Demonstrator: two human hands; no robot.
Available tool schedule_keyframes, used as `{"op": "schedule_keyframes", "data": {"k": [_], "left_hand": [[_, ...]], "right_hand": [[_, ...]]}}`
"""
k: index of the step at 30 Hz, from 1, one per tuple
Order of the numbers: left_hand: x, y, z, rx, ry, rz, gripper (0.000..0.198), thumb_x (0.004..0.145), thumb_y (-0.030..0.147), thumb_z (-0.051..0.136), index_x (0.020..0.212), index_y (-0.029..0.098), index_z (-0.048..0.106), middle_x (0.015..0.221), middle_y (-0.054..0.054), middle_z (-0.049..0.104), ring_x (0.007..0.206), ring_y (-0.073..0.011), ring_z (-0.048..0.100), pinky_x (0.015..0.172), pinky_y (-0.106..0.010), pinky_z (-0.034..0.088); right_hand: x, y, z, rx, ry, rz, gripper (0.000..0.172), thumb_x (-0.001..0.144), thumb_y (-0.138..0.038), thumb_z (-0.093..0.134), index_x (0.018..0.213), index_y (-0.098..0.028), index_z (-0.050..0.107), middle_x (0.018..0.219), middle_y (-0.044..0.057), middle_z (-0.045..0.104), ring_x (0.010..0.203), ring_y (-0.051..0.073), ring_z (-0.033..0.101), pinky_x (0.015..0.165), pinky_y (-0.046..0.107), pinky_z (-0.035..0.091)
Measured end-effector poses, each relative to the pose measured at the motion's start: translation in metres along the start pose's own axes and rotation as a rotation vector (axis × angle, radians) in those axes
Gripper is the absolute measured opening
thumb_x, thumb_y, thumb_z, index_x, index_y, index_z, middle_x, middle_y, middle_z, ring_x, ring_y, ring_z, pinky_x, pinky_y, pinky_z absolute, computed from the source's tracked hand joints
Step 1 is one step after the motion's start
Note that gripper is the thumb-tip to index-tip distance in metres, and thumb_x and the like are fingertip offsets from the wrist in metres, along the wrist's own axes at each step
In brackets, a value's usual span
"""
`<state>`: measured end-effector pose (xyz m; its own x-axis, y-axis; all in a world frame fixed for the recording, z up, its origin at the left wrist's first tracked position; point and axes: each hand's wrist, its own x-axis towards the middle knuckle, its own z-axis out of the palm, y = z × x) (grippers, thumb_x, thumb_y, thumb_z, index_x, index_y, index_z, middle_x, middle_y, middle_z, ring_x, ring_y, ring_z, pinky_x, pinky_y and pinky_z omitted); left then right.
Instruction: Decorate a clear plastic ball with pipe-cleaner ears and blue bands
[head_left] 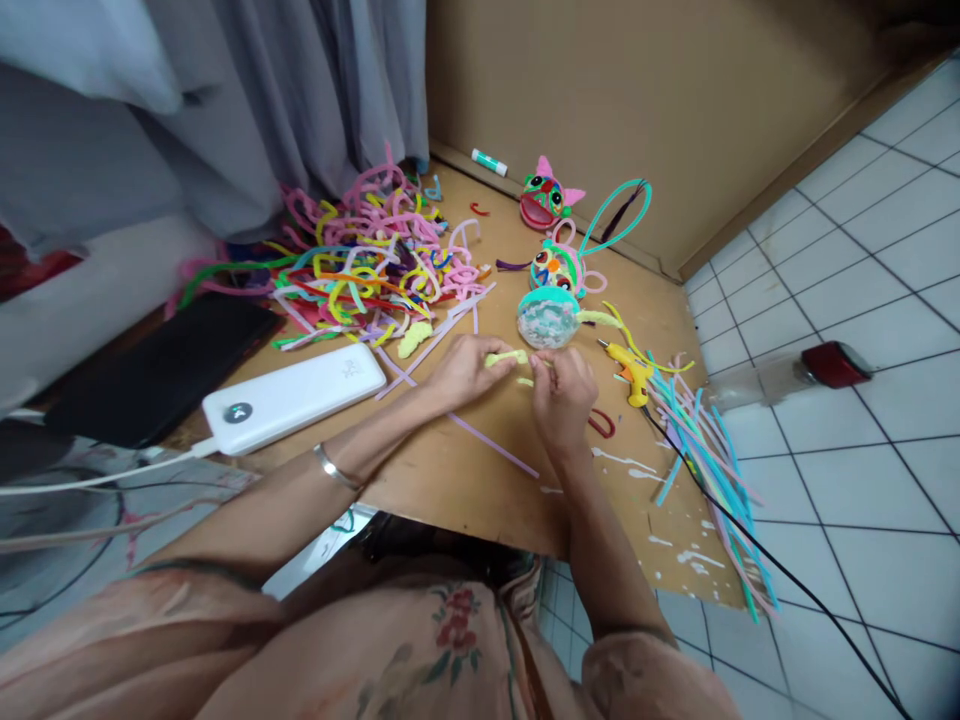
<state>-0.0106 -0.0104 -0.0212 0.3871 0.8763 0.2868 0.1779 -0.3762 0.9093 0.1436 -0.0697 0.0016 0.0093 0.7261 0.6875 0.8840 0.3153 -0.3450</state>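
Note:
Between my two hands, low over the brown table (480, 480), is a pale yellow pipe cleaner (508, 358). My left hand (466, 370) pinches one end of it, and the fingers of my right hand (561, 385) are closed on the other end. A short yellow piece sticks out by the right fingers. Just beyond my hands sits a round, teal-rimmed craft piece (549, 318) with a whitish front and a yellow strip at its side. A folded pale yellow piece (415, 339) lies to the left of my left hand.
A tangled heap of pipe cleaners (375, 260) covers the back left, near a white power bank (294, 400). Two colourful animal-face crafts (556, 268) stand behind. To the right lie a yellow glue gun (631, 374) with a black cord and straight pipe cleaners (709, 460).

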Motion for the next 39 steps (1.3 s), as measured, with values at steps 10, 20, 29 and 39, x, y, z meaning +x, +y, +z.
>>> {"op": "schedule_keyframes", "data": {"k": [10,20,29,39], "left_hand": [[-0.003,0.014,-0.006,-0.178,-0.214,0.052,0.023,0.075,0.04,0.071,0.08,0.018,0.077,0.075,-0.003,0.071,0.068,-0.0143,0.061,0.066,-0.024,0.044],[0.0,0.013,-0.001,-0.356,0.064,-0.099,0.048,0.068,0.061,0.076,0.073,0.013,0.07,0.062,-0.002,0.065,0.058,-0.0107,0.052,0.062,-0.024,0.043],[-0.003,0.009,0.006,-0.455,-0.01,-0.061,0.054,0.079,0.067,0.062,0.081,0.014,0.071,0.074,-0.003,0.066,0.066,-0.0126,0.054,0.067,-0.025,0.043],[-0.003,0.016,0.002,-0.296,0.105,0.008,0.046,0.077,0.06,0.067,0.068,0.015,0.069,0.068,-0.003,0.065,0.065,-0.0132,0.054,0.065,-0.025,0.043]], "right_hand": [[0.012,0.009,-0.009,0.591,-0.219,0.423,0.021,0.08,-0.041,0.065,0.078,-0.02,0.069,0.069,-0.002,0.064,0.065,0.014,0.055,0.065,0.026,0.045],[0.006,-0.007,-0.002,0.682,-0.132,0.484,0.024,0.075,-0.042,0.071,0.082,-0.02,0.075,0.072,-0.001,0.07,0.067,0.014,0.061,0.063,0.026,0.051],[0.008,-0.011,-0.003,0.67,-0.032,0.56,0.025,0.073,-0.042,0.07,0.068,-0.018,0.071,0.06,-0.002,0.063,0.055,0.011,0.054,0.055,0.024,0.051],[0.0,-0.011,0.001,0.672,-0.214,0.563,0.032,0.078,-0.049,0.067,0.071,-0.017,0.068,0.055,-0.006,0.052,0.047,0.007,0.041,0.047,0.02,0.04]]}}
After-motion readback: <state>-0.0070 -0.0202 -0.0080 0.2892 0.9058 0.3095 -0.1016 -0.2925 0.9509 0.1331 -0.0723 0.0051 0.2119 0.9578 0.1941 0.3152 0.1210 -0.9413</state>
